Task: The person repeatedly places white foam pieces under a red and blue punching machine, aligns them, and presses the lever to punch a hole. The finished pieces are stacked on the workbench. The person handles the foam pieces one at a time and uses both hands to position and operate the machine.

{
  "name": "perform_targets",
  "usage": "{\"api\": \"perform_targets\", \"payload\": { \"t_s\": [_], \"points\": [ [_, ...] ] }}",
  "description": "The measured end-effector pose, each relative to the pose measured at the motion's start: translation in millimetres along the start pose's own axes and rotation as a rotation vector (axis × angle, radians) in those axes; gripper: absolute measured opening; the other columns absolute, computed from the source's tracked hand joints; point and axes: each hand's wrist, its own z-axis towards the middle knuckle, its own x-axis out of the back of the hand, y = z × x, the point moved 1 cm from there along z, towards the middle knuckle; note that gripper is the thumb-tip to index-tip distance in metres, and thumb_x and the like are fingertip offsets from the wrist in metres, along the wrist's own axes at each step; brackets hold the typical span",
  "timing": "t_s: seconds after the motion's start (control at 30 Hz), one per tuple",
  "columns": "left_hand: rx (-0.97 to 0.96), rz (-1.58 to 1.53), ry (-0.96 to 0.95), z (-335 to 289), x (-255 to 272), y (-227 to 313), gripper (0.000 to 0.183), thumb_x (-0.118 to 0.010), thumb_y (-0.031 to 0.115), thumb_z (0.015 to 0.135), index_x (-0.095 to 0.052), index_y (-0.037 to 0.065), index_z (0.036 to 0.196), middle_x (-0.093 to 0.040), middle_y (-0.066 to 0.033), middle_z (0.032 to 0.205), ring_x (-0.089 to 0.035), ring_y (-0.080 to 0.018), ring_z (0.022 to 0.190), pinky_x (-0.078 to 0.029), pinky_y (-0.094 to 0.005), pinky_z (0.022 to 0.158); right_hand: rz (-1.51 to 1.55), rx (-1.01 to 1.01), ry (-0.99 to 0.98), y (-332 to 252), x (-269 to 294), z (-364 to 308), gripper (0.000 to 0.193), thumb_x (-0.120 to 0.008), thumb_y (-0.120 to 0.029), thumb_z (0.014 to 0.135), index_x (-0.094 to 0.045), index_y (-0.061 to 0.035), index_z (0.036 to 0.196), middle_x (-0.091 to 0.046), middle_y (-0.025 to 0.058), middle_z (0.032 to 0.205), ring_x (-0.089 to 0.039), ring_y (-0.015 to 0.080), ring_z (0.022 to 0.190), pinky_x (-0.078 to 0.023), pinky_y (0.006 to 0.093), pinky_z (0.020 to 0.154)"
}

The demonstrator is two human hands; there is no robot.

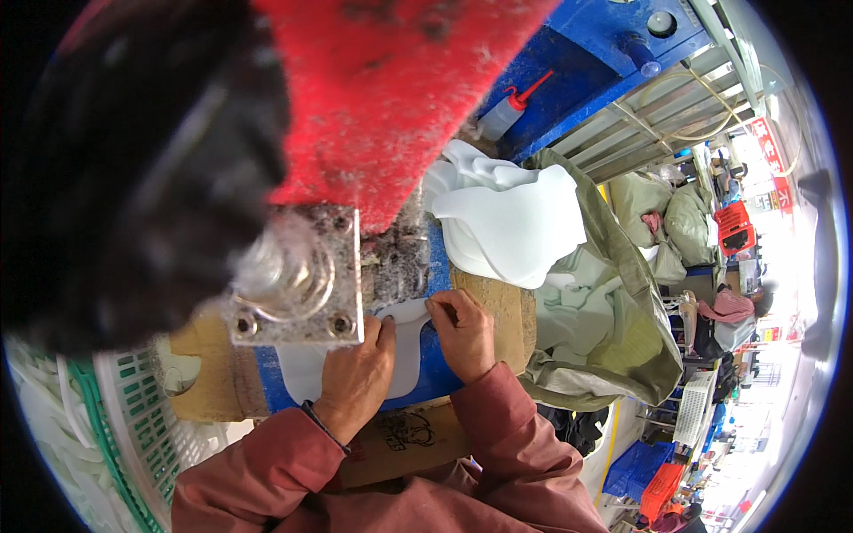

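Note:
A thin, white, curved sheet piece (408, 360) lies on the blue work surface (433, 377) in front of me. My left hand (357, 382) has its fingers closed on the sheet, close to the metal head, with part of its grip hidden. At the sheet's upper right end, my right hand (466, 332) pinches the edge between thumb and fingers. The machine's square metal plate (345, 298) with bolts hangs just above and left of my hands, covering part of the sheet.
A stack of white cut pieces (520, 222) sits beyond my right hand. Right of it, an open green sack (644, 342) holds more pieces. The red machine body (382, 98) fills the upper view. A white basket (142, 409) stands left; a red-tipped oil bottle (506, 114) stands behind.

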Motion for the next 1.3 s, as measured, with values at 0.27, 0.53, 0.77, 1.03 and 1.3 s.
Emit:
{"api": "perform_targets", "payload": {
  "t_s": [0.27,0.53,0.77,1.03,1.3],
  "points": [
    [0.007,0.011,-0.006,0,0,1,0.036,-0.071,0.007,0.091,-0.069,-0.004,0.125,-0.059,-0.0121,0.102,-0.064,-0.0306,0.092,-0.055,-0.0421,0.08,-0.132,0.059,0.019,-1,-3,1,0.005,-0.075,-0.004,0.093,-0.071,-0.0012,0.095,-0.068,0.0133,0.085,-0.069,0.0289,0.073,-0.054,0.0375,0.066],
    [-0.005,-0.007,0.009,3,0,1,0.036,-0.071,0.006,0.09,-0.07,-0.003,0.125,-0.061,-0.0129,0.103,-0.065,-0.0319,0.092,-0.055,-0.0426,0.081,-0.22,0.028,-0.05,6,1,5,0.013,-0.078,-0.011,0.092,-0.068,-0.0019,0.093,-0.069,0.0145,0.082,-0.069,0.0298,0.071,-0.054,0.0399,0.066],
    [-0.029,0.015,0.052,3,-1,0,0.035,-0.067,0.005,0.088,-0.069,-0.004,0.122,-0.06,-0.0115,0.102,-0.065,-0.0292,0.091,-0.055,-0.0397,0.08,-0.235,-0.119,-0.175,13,6,16,0.023,-0.082,-0.02,0.09,-0.066,-0.0034,0.092,-0.07,0.015,0.078,-0.069,0.03,0.069,-0.053,0.0409,0.065],
    [-0.081,0.113,0.134,2,-13,1,0.026,-0.064,0.006,0.088,-0.071,-0.003,0.111,-0.06,-0.0115,0.098,-0.065,-0.028,0.088,-0.055,-0.0394,0.077,-0.45,-0.155,-0.277,20,1,25,0.027,-0.079,-0.032,0.091,-0.069,-0.0069,0.094,-0.073,0.0141,0.084,-0.071,0.0355,0.081,-0.054,0.0459,0.072],
    [-0.09,-0.04,0.282,-7,-25,-11,0.022,-0.062,0.006,0.09,-0.074,-0.002,0.108,-0.062,-0.0128,0.097,-0.065,-0.0306,0.089,-0.055,-0.0426,0.078,-0.151,-0.258,-0.37,23,32,40,0.031,-0.071,-0.034,0.096,-0.076,-0.0034,0.1,-0.074,0.0143,0.086,-0.071,0.0241,0.072,-0.056,0.0399,0.067]
  ]
}}
